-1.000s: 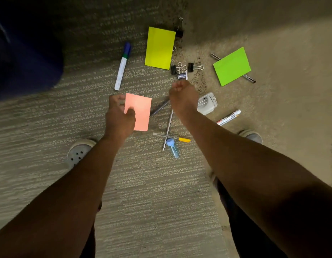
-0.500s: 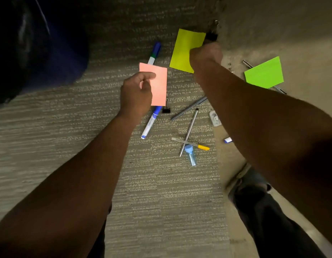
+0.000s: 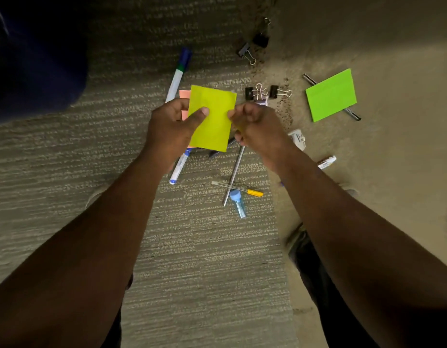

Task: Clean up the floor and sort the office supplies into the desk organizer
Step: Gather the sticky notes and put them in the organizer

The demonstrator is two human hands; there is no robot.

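Observation:
A yellow sticky-note pad (image 3: 213, 119) is held above the carpet, laid over a pink sticky-note pad (image 3: 184, 94) of which only a corner shows. My left hand (image 3: 172, 126) grips both pads, thumb pressed on the yellow one. At the yellow pad's right edge my right hand (image 3: 255, 124) pinches it with curled fingers. On the floor lie a green sticky-note pad (image 3: 330, 95), two whiteboard markers (image 3: 178, 74) (image 3: 178, 168), several pens (image 3: 235, 172) and several black binder clips (image 3: 257, 92). No desk organizer is in view.
A small blue-capped tube (image 3: 238, 203) and a yellow-tipped pen (image 3: 240, 190) lie near my right forearm. A white sharpener-like item (image 3: 298, 138) and a correction pen (image 3: 326, 162) sit to the right. A dark blue object (image 3: 36, 59) fills the upper left.
My right hand picked the yellow pad off the floor and brought it back onto the pink pad in my left hand. Both hands now meet over the pens.

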